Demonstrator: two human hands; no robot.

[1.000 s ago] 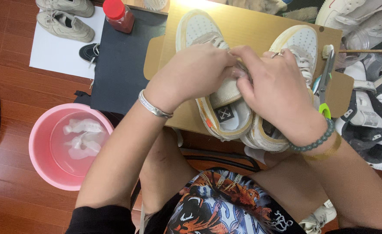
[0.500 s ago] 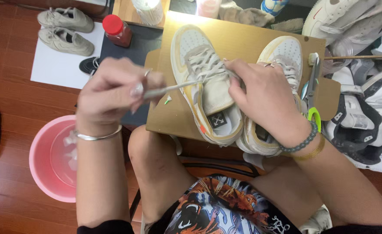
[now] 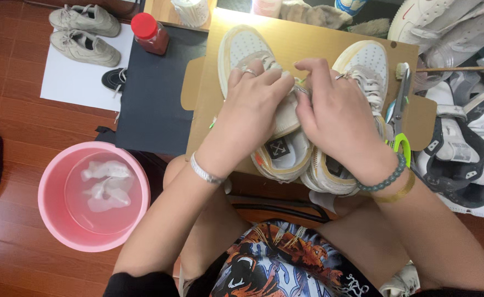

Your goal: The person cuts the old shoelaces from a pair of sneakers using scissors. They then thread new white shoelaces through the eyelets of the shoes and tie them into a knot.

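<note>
I read both hands at the middle of the cardboard sheet [image 3: 308, 41], working the lace area of the left shoe [image 3: 269, 110]. The left hand [image 3: 255, 104] lies palm-down over the tongue, fingers curled; whether it pinches a lace I cannot tell, since the fingertips are hidden against the shoe. The right hand [image 3: 335, 113] presses in beside it, thumb and forefinger closed together on what appears to be a lace end near the eyelets. The two hands touch. The right shoe [image 3: 363, 71] sits just beside the first, toward the right edge of the sheet, with laces showing in its upper eyelets. Scissors [image 3: 400, 118] with a green handle lie at the right edge, just beside that shoe. A pink basin [image 3: 52, 220] holding water and white cloth stands on the floor to the left, well apart. A red-capped bottle [image 3: 149, 33] stands on the dark mat [image 3: 154, 99] at the far left of the sheet. Judgement: lace work on the left shoe is under way, not finished; the basin suggests washing is part of the job, but how much remains I cannot tell.
</note>
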